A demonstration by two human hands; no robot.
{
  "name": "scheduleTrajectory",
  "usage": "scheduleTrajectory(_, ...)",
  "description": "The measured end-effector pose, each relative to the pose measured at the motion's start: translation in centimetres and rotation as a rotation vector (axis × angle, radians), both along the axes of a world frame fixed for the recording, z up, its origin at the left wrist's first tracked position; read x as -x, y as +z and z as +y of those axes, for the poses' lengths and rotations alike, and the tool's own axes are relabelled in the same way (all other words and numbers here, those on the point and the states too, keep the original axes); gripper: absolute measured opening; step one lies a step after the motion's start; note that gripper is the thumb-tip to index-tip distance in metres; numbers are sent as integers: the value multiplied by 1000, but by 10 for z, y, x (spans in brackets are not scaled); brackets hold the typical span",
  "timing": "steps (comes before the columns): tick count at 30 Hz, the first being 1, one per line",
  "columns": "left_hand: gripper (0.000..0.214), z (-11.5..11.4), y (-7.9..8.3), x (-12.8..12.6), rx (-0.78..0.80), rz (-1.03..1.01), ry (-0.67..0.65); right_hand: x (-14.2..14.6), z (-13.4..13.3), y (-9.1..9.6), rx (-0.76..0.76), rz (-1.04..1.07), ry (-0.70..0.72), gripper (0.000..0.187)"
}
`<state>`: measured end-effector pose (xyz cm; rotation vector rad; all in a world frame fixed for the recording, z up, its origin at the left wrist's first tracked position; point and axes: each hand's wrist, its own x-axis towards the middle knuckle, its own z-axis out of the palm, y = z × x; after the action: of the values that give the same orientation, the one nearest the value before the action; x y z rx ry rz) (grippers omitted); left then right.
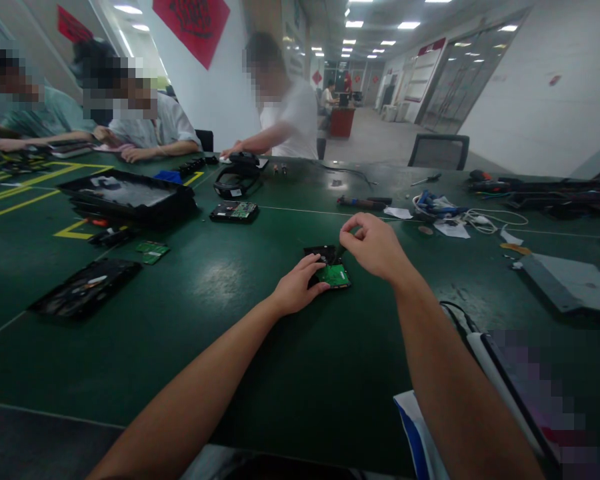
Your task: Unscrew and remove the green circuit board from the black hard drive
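A hard drive [334, 275] with a green circuit board and a black casing lies flat on the green table in front of me. My left hand [300, 285] grips its left side, thumb at the near edge and fingers across the top. Above its far right part, my right hand [373, 243] is closed in a pinch around a slim dark screwdriver [339, 253]. Most of that tool is hidden by the fingers, and its tip points down at the drive.
Another drive [234, 211], a black tray [127, 195], a black panel [86, 287] and a small green board [153, 252] lie leftward. A grey metal box [573, 283], cables [437, 205] and a screen device [510, 393] are rightward. Several people sit across the table.
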<state>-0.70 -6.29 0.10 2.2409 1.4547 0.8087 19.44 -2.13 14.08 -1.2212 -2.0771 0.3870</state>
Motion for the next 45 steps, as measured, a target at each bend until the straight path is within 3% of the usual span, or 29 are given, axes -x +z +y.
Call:
scheduleTrajectory(5, 57, 1, -2, -1, -26, -8, -3, 0, -1, -1, 46, 39, 175, 19)
scheduleTrajectory(14, 55, 2, -1, 1, -14, -44, -45, -4, 0, -2, 178, 67, 229, 29)
scheduleTrajectory(21, 57, -1, 4, 2, 7, -30, -48, -6, -2, 6, -42, -55, 145, 20)
scheduleTrajectory(25, 57, -3, 7, 1, 13, -19, -45, -5, -4, 7, -45, -66, 103, 18)
scheduleTrajectory(31, 57, -2, 6, 1, 10, -19, -47, -4, -4, 7, -39, -56, 166, 21)
scheduleTrajectory(39, 57, -1, 4, 2, 1, -19, -56, -13, -6, 7, 271, 92, 321, 29)
scheduleTrajectory(41, 56, 0, 2, 2, -4, -21, -52, -13, -6, 8, 231, 63, 298, 29)
scheduleTrajectory(45, 57, 0, 1, 3, -2, -21, -48, -10, -1, 6, 5, -69, 185, 21)
